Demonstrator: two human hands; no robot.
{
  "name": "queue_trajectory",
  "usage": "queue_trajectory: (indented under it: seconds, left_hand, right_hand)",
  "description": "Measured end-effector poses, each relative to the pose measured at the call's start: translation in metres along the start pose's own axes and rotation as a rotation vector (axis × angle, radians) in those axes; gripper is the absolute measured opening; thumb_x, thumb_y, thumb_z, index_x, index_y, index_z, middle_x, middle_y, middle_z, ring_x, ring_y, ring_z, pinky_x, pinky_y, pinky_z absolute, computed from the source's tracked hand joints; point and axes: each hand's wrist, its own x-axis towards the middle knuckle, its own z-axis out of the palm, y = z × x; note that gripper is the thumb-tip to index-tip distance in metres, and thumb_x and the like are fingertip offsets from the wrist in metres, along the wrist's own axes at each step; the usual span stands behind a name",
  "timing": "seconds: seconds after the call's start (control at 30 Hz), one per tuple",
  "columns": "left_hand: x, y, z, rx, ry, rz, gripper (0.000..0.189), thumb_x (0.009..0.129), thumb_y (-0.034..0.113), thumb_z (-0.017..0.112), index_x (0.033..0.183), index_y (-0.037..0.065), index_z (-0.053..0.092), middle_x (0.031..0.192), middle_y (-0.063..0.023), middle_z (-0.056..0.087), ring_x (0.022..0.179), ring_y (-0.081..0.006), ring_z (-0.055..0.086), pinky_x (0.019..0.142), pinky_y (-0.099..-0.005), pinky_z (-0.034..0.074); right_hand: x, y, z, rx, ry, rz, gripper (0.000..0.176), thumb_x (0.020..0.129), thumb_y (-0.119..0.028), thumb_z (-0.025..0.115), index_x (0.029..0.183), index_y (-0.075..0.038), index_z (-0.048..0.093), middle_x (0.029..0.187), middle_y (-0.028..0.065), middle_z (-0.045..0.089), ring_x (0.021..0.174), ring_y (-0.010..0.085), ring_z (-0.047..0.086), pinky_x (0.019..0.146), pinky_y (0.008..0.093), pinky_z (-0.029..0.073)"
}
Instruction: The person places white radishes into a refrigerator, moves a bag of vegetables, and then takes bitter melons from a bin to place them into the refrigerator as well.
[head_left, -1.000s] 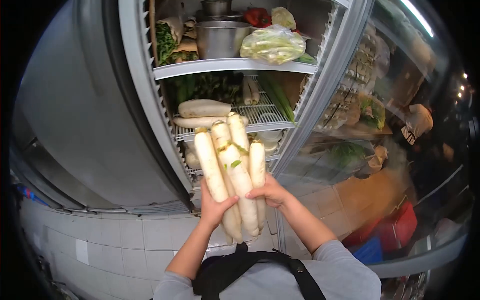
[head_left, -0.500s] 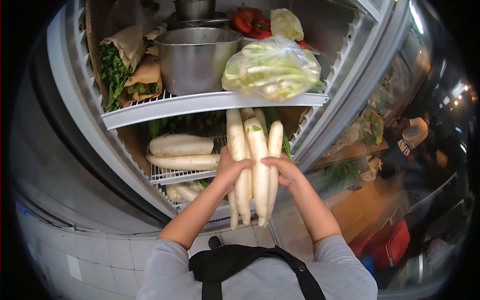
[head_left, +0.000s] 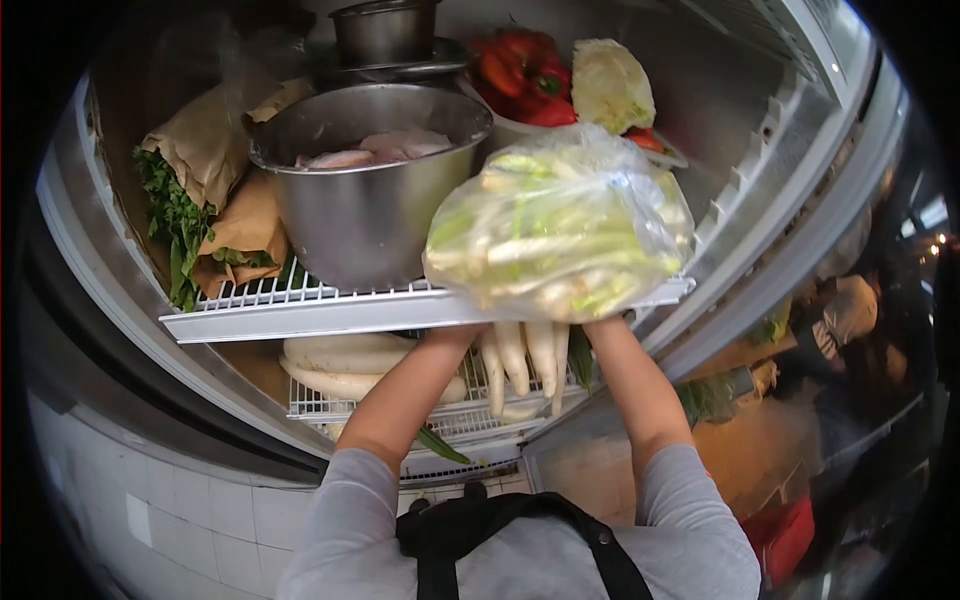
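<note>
White radishes [head_left: 512, 358], at six o'clock from bagged vegetables [head_left: 555, 235], show between our left hand [head_left: 466, 333] and right hand [head_left: 603, 325]; mostly hidden, their grip we cannot tell.

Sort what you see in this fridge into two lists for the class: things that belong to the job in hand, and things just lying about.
Likely part of the job:
cluster of white radishes, only partly visible
lower wire shelf, where both arms reach in

Just lying about:
metal pot
bagged vegetables
red peppers
paper-wrapped greens
</note>
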Motion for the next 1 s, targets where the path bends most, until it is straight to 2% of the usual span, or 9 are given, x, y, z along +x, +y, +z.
queue_trajectory:
  seconds: [0.3,0.57,0.67,0.77,0.83,0.87,0.93,0.97,1.0]
  left_hand:
    - [0.04,-0.023,-0.055,0.432,0.222,0.163,0.054,0.09,0.034,0.051,0.135,0.008,0.035,0.134,-0.0127,0.041,0.121,-0.0246,0.042,0.1,-0.0364,0.037]
    - [0.06,-0.026,-0.049,0.994,0.219,0.242,0.054,0.09,0.035,0.05,0.135,0.007,0.036,0.135,-0.0129,0.042,0.121,-0.0252,0.042,0.101,-0.0361,0.035]
    - [0.049,-0.016,-0.042,1.296,0.089,0.243,0.055,0.09,0.035,0.05,0.135,0.007,0.037,0.135,-0.0129,0.042,0.122,-0.0254,0.042,0.101,-0.036,0.035]
    - [0.028,-0.006,-0.036,1.584,-0.101,0.256,0.055,0.09,0.035,0.05,0.135,0.006,0.037,0.135,-0.013,0.042,0.122,-0.0256,0.042,0.102,-0.0359,0.034]
    - [0.009,-0.001,-0.036,1.638,-0.178,0.24,0.055,0.09,0.035,0.05,0.134,0.006,0.037,0.136,-0.013,0.042,0.122,-0.0258,0.042,0.102,-0.0359,0.034]
    - [-0.001,0.0,-0.037,1.372,-0.078,0.141,0.064,0.07,0.033,0.073,0.122,0.005,0.05,0.125,-0.0176,0.051,0.115,-0.0314,0.05,0.095,-0.0369,0.041]
    - [-0.021,-0.004,-0.035,1.331,0.182,0.091,0.069,0.067,0.032,0.075,0.122,0.002,0.049,0.122,-0.0196,0.053,0.112,-0.0324,0.052,0.094,-0.0366,0.041]
    - [-0.035,0.0,-0.03,1.215,0.216,0.047,0.07,0.066,0.028,0.075,0.123,-0.001,0.048,0.118,-0.0206,0.055,0.11,-0.0308,0.054,0.092,-0.0367,0.043]
    - [-0.055,0.022,-0.01,1.107,0.176,-0.163,0.078,0.069,0.029,0.074,0.131,-0.002,0.039,0.125,-0.0196,0.052,0.112,-0.0281,0.053,0.091,-0.0339,0.044]
  right_hand:
    - [0.066,0.015,-0.029,-0.382,0.101,-0.353,0.05,0.081,-0.031,0.061,0.122,-0.005,0.048,0.12,0.018,0.053,0.106,0.0304,0.054,0.088,0.0417,0.047]
    - [0.044,0.05,-0.047,-1.725,0.16,-0.743,0.057,0.08,-0.034,0.059,0.127,-0.004,0.044,0.125,0.0219,0.05,0.111,0.0352,0.051,0.091,0.044,0.044]
    - [0.004,0.069,-0.036,-1.777,0.174,-0.482,0.06,0.08,-0.036,0.058,0.128,-0.004,0.042,0.126,0.0234,0.048,0.113,0.0371,0.05,0.092,0.0449,0.044]
    - [-0.023,0.069,-0.017,-1.741,0.204,-0.066,0.053,0.081,-0.035,0.055,0.123,-0.006,0.046,0.124,0.0233,0.049,0.104,0.0401,0.054,0.087,0.0451,0.045]
    - [-0.032,0.077,-0.015,-1.666,0.305,-0.166,0.059,0.078,-0.031,0.059,0.128,-0.006,0.04,0.121,0.0271,0.049,0.102,0.0415,0.054,0.086,0.0459,0.046]
    - [-0.031,0.076,-0.022,-1.647,0.279,-0.092,0.071,0.076,-0.025,0.061,0.137,-0.007,0.029,0.119,0.0267,0.052,0.107,0.0414,0.052,0.09,0.0449,0.044]
    - [-0.032,0.082,-0.033,-1.469,0.276,-0.304,0.071,0.077,-0.024,0.061,0.137,-0.005,0.03,0.121,0.0257,0.052,0.11,0.0412,0.05,0.094,0.0433,0.041]
    - [-0.035,0.087,-0.037,-1.58,0.318,-0.387,0.066,0.077,-0.024,0.061,0.134,-0.002,0.035,0.12,0.0265,0.052,0.115,0.0401,0.047,0.098,0.0415,0.038]
    - [-0.042,0.087,-0.028,-1.614,0.286,-0.417,0.064,0.078,-0.023,0.06,0.133,-0.001,0.037,0.12,0.0267,0.052,0.115,0.0402,0.046,0.098,0.0415,0.037]
